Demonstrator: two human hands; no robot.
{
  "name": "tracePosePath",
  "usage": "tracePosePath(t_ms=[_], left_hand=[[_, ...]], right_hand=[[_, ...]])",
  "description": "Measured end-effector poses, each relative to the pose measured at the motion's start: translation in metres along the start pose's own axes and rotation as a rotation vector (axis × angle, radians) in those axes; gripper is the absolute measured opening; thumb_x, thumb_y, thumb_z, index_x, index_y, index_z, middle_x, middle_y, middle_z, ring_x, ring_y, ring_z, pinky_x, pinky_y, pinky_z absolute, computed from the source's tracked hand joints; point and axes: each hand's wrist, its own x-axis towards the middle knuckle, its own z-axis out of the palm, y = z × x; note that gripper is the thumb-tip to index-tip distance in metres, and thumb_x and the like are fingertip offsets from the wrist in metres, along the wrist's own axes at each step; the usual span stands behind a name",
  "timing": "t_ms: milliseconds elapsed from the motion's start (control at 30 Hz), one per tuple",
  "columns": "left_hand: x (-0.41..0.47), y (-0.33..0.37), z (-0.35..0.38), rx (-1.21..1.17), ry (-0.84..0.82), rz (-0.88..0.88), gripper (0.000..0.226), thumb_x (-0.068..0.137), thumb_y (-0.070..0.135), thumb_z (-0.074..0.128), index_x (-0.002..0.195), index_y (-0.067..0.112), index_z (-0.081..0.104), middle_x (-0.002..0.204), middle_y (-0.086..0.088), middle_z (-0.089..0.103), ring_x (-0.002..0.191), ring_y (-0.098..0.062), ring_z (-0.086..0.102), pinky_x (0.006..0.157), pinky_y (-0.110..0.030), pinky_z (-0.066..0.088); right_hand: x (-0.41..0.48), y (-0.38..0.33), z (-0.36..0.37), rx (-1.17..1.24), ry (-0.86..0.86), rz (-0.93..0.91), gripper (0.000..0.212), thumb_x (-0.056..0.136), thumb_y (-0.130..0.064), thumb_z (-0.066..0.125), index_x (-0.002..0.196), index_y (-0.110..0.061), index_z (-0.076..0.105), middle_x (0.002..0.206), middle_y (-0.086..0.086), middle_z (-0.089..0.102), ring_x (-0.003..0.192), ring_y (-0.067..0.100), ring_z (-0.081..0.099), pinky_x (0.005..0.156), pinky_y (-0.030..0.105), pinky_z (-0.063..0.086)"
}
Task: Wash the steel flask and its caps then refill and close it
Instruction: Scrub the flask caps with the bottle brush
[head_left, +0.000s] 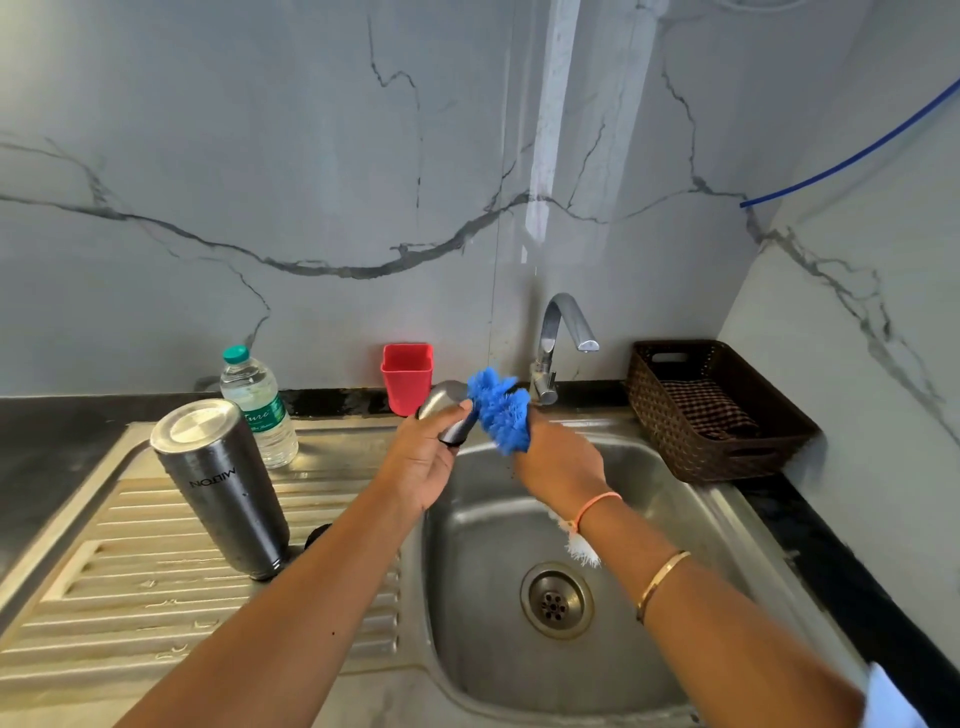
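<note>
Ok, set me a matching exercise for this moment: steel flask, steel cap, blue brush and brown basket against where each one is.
Things: 1 dark steel flask; 2 rounded steel cap; 3 blue bristle brush; 4 brown woven basket.
Places: A gripped in the right hand; B on the black counter right of the sink; C upside down on the ribbed drainboard; D held in the left hand.
Pairs: 1-C; 2-D; 3-A; 4-B.

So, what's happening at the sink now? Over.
Left grip holds steel cap. Right grip holds blue brush against it, above sink. Flask upside down on drainboard, untouched. Nothing blocking.
</note>
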Motion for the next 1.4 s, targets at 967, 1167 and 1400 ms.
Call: tracePosePath(t_ms=[967,1167,1400], left_hand=[[-0.003,-0.032,-0.071,1.726,0.351,0.218,0.064,0.074,0.047,0.07,0.12,0.011,0.043,0.112,-0.007,0.058,0.099,-0.028,0.059,0.082,-0.037,0.048],[0.009,-0.029,-0.098,1.987,0.373,0.109,0.063,0.085,0.049,0.056,0.129,0.007,0.042,0.127,-0.008,0.056,0.118,-0.024,0.053,0.114,-0.041,0.026],[0.022,-0.031,-0.108,2.024,0.302,0.023,0.056,0.095,0.04,0.047,0.137,0.004,0.034,0.139,-0.011,0.045,0.13,-0.025,0.043,0.115,-0.039,0.022]], right_hand=[[-0.01,0.049,0.037,0.241,-0.086,0.302,0.039,0.089,-0.031,0.053,0.126,-0.023,0.045,0.106,0.005,0.064,0.097,0.029,0.061,0.08,0.034,0.045],[-0.007,0.046,0.047,0.232,-0.099,0.297,0.036,0.088,-0.032,0.054,0.122,-0.023,0.047,0.1,0.004,0.064,0.091,0.027,0.06,0.078,0.034,0.045],[-0.003,0.049,0.053,0.212,-0.113,0.285,0.036,0.09,-0.037,0.053,0.123,-0.024,0.047,0.104,0.004,0.066,0.093,0.026,0.061,0.075,0.032,0.043]])
